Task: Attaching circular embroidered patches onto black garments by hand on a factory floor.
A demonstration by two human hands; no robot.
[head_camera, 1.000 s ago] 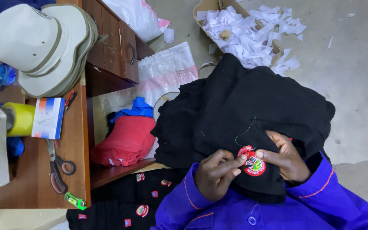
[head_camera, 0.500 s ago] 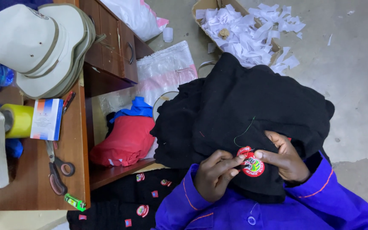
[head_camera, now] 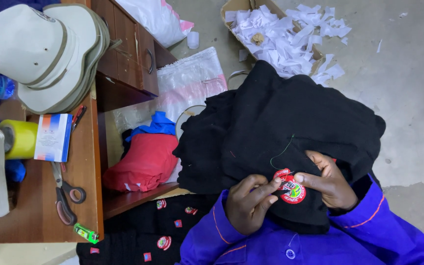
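Pinching a round red badge [head_camera: 289, 189] flat against the black garment [head_camera: 280, 127] on the lap: left hand [head_camera: 251, 203] fingertips closed on its left edge, right hand [head_camera: 331, 180] fingers pressed on its right edge, presumably to keep it from shifting. Green thread [head_camera: 281, 152] loops just above. Far cardboard box [head_camera: 236, 10] holds white paper strips [head_camera: 290, 34]. Left desk shelf [head_camera: 133, 198] holds a red bundle [head_camera: 143, 164].

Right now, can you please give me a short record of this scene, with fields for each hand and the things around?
left hand: pinches the edge of the round red badge
right hand: presses the badge on the black garment
thread: green, on the garment
desk: scissors, yellow tape roll, stacked hats
floor: box of white paper scraps
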